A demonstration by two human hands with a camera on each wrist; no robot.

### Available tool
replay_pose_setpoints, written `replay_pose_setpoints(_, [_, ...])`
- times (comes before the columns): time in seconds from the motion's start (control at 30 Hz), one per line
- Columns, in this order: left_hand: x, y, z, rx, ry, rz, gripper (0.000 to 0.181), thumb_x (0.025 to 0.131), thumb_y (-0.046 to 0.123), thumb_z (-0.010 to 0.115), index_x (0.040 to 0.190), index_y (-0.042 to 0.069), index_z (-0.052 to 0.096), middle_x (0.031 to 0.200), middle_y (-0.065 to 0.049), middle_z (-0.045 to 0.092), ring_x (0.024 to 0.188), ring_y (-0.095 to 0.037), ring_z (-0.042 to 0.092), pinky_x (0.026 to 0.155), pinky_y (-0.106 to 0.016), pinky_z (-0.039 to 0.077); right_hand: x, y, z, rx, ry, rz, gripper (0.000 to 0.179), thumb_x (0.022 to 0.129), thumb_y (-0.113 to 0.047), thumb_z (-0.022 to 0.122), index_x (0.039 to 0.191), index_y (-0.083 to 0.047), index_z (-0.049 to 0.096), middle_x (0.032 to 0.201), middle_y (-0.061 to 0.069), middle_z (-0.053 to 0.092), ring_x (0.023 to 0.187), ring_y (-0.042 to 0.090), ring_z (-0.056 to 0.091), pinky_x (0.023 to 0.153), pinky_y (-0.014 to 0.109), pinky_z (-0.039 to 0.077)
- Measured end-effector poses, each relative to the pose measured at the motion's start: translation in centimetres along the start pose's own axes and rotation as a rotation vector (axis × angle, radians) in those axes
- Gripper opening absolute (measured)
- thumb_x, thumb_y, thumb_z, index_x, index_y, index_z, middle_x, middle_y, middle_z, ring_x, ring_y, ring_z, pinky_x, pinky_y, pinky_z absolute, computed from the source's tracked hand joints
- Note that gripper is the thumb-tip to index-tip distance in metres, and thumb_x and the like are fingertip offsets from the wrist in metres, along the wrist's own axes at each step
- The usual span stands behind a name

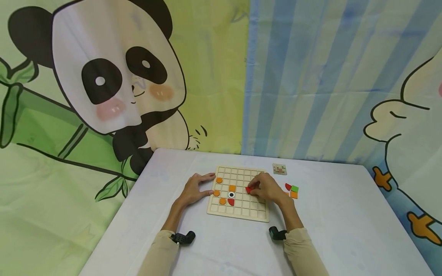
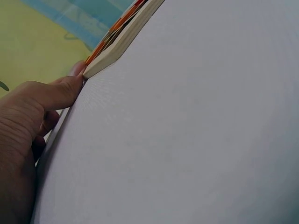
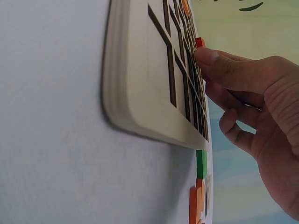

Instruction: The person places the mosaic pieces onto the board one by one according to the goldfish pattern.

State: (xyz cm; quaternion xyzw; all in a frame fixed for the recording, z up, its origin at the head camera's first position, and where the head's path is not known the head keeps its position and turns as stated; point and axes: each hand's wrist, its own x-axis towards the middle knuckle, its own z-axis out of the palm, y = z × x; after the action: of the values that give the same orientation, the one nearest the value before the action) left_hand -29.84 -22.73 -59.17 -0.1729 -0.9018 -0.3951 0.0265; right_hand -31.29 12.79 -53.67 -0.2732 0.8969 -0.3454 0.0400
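Note:
A pale wooden grid board (image 1: 238,215) lies on the white table, its squares marked by dark lines. My left hand (image 1: 193,190) rests at its left edge, thumb and forefinger spread apart. Over the right half of the grid, my right hand (image 1: 268,187) pinches a red piece (image 1: 248,189) with a curved side between thumb and fingers. On the board sit three orange discs, one of them an orange disc (image 1: 222,201) low on the left. Near them are an orange square (image 1: 232,188), a white disc with a black centre (image 1: 231,195) and a red quarter-circle (image 1: 231,202).
Right of the board lie loose pieces: a red one (image 1: 288,186), a green square (image 1: 294,188) and an orange square (image 1: 294,195), with more orange partly behind my right hand. A small patterned card (image 1: 279,169) lies behind them. Printed cloth (image 1: 214,76) hangs beyond the table.

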Motion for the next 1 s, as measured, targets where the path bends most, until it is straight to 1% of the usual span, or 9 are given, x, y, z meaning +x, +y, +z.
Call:
replay_pose_setpoints(0.2, [0.0,0.1,0.0,-0.005,0.009,0.013,0.066,0.089,0.026,0.092,0.15,0.02,0.068,0.162,0.007,0.061,0.11,-0.019,0.055,0.101,-0.042,0.04,0.4,-0.3,0.2,-0.002,0.004,-0.028,0.016,0.086,-0.002,0.091,0.101,-0.006,0.087,0.095,0.004,0.083,0.08,0.01,0.068,0.075,0.03,0.057])
replay_pose_setpoints(0.37, [0.0,0.1,0.0,-0.015,0.009,0.014,0.066,0.089,0.025,0.092,0.15,0.019,0.068,0.163,0.005,0.061,0.111,-0.021,0.055,0.101,-0.043,0.04,0.6,-0.2,0.6,0.01,0.01,-0.052,0.016,0.086,-0.001,0.091,0.101,-0.005,0.087,0.096,0.006,0.084,0.08,0.01,0.07,0.074,0.028,0.058])
replay_pose_setpoints(0.57, [0.0,0.0,-0.1,-0.013,0.007,0.019,0.066,0.088,0.026,0.093,0.15,0.019,0.069,0.162,0.005,0.061,0.112,-0.021,0.057,0.103,-0.044,0.041,1.2,-0.4,0.8,0.027,0.008,-0.068,0.018,0.085,0.001,0.09,0.102,-0.003,0.086,0.096,0.009,0.082,0.077,0.01,0.067,0.071,0.028,0.057])
replay_pose_setpoints(0.73, [0.1,-0.1,0.0,-0.002,0.01,0.02,0.067,0.088,0.027,0.093,0.15,0.021,0.069,0.162,0.008,0.061,0.112,-0.018,0.056,0.103,-0.043,0.041,2.0,-0.6,0.9,0.024,-0.004,-0.088,0.017,0.087,0.001,0.088,0.103,-0.004,0.086,0.094,0.007,0.082,0.078,0.009,0.066,0.073,0.029,0.056])
replay_pose_setpoints(0.87, [0.1,-0.1,0.1,0.001,0.014,0.018,0.066,0.088,0.028,0.093,0.15,0.022,0.069,0.162,0.009,0.061,0.11,-0.017,0.055,0.103,-0.042,0.041,2.7,-0.6,1.0,0.033,-0.001,-0.097,0.017,0.087,0.002,0.086,0.102,-0.006,0.087,0.095,0.005,0.083,0.078,0.01,0.068,0.072,0.029,0.056])
replay_pose_setpoints(1.0, [0.0,0.0,0.1,-0.003,0.019,0.023,0.066,0.088,0.026,0.093,0.149,0.021,0.069,0.161,0.007,0.062,0.11,-0.018,0.056,0.101,-0.042,0.041,3.1,-0.8,1.0,0.048,-0.007,-0.121,0.017,0.088,0.003,0.087,0.102,-0.005,0.087,0.097,0.008,0.084,0.079,0.013,0.071,0.072,0.029,0.057])
